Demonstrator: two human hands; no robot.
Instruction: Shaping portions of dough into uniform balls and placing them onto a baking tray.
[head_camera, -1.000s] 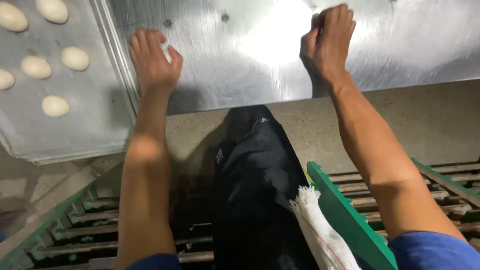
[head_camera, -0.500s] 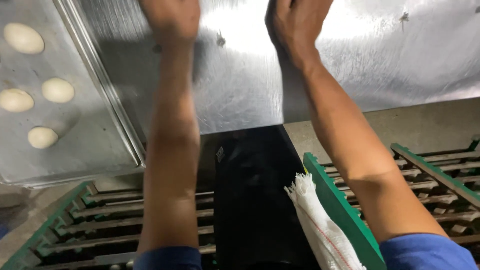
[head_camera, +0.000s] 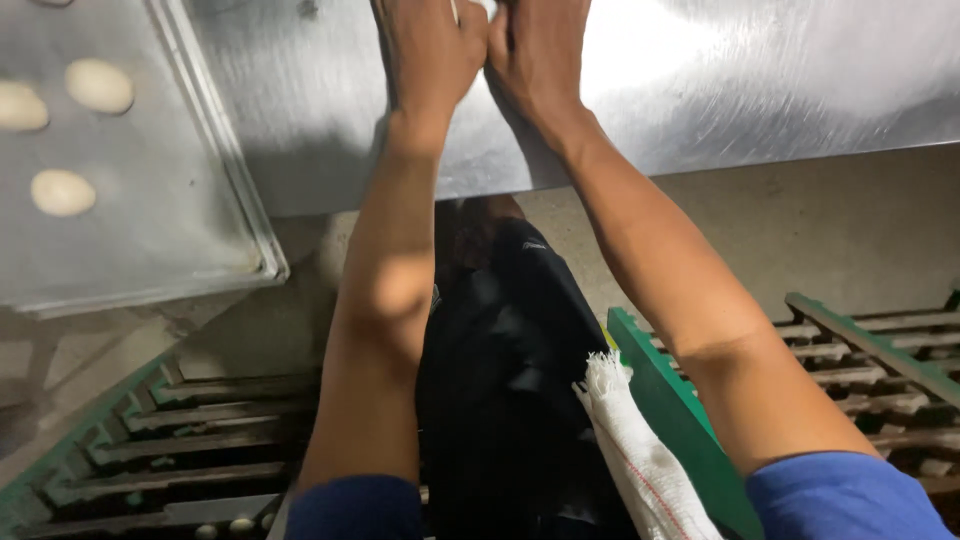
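My left hand and my right hand are pressed together at the top edge of the view, over a shiny steel table. A sliver of pale dough shows between the fingers; most of it is cut off by the frame. Both arms reach forward from blue sleeves. A metal tray at the left holds several pale round dough balls.
Green slatted crates stand on the floor at the left and right. A white cloth hangs over the right crate's edge, next to my dark trousers. The tray's corner overhangs the floor.
My hands were apart on the steel table a second ago. They have moved forward and come together, and the view has shifted so they sit at the top edge.
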